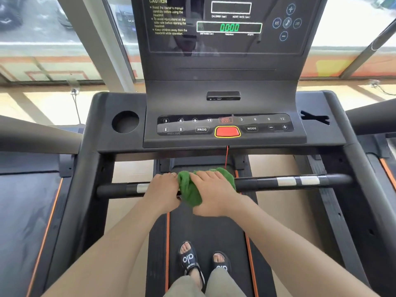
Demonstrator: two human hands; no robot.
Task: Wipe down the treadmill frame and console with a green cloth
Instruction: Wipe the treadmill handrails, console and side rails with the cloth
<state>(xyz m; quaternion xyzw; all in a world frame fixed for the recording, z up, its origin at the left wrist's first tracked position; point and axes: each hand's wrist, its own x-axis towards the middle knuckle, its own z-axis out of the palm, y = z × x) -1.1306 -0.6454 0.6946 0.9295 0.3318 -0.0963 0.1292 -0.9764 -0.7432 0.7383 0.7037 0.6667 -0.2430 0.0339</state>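
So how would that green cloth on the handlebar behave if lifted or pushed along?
The green cloth is probably floppy: it bunches and drapes over the handlebar. Likely light, and its nap probably grips rather than slips under the right hand.

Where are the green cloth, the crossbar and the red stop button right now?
green cloth (189, 189): head view, bunched middle between the hands.
crossbar (261, 182): head view, bare black stretch right of the cloth.
red stop button (227, 132): head view, centre of its face.

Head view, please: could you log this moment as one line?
stage: wiping handlebar | green cloth: wrapped on bar | left hand: grips bar | right hand: grips cloth | console: untouched
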